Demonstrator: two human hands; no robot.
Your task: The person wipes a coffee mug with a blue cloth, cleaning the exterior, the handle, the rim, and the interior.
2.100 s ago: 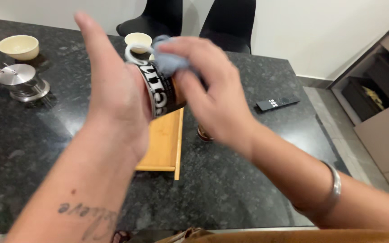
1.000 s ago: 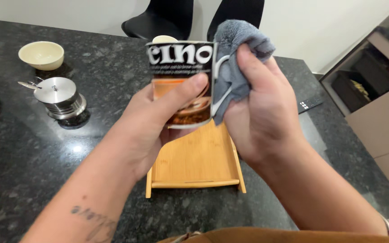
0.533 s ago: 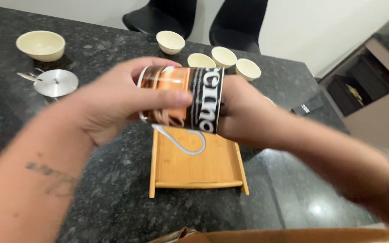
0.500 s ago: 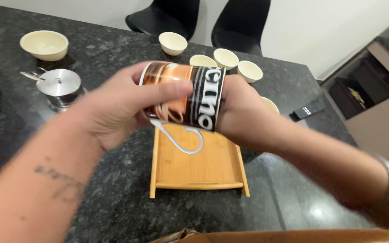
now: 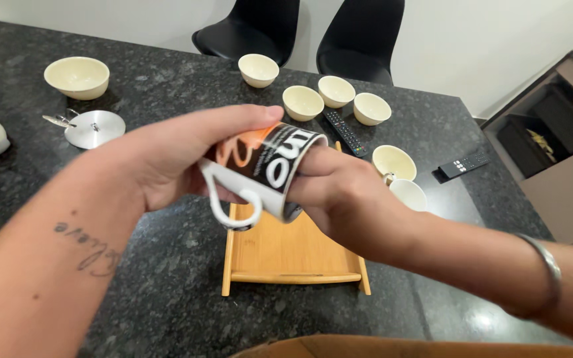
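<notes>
Holding: left hand [image 5: 167,159] wraps the base end of a black, orange and white printed ceramic mug [image 5: 260,169], tipped on its side above the bamboo tray [image 5: 286,255], white handle hanging down at 6 o'clock.
Right hand: right hand [image 5: 339,199] has its fingers pushed into the mug's mouth; whether they pinch anything inside is hidden, so I cannot tell.
Why so: judged from the grip, the left steadies the body from outside so the right can work the inside, with the mouth turned toward it.
Mug's place: in the air, at the scene's centre, not touching the tray.
Counter: dark speckled stone counter [image 5: 34,219] carries everything.
Around: cream bowl [image 5: 77,76] at 10 o'clock; steel lidded pot [image 5: 94,128] just below it; four small cream cups [image 5: 303,103] at 12 to 1 o'clock.
Remotes: black remote control [image 5: 343,131] lies between those cups; a second remote [image 5: 463,164] sits at 3 o'clock.
In the way: two more cups [image 5: 394,162] stand just beside the right wrist, near the tray's 2 o'clock corner.
</notes>
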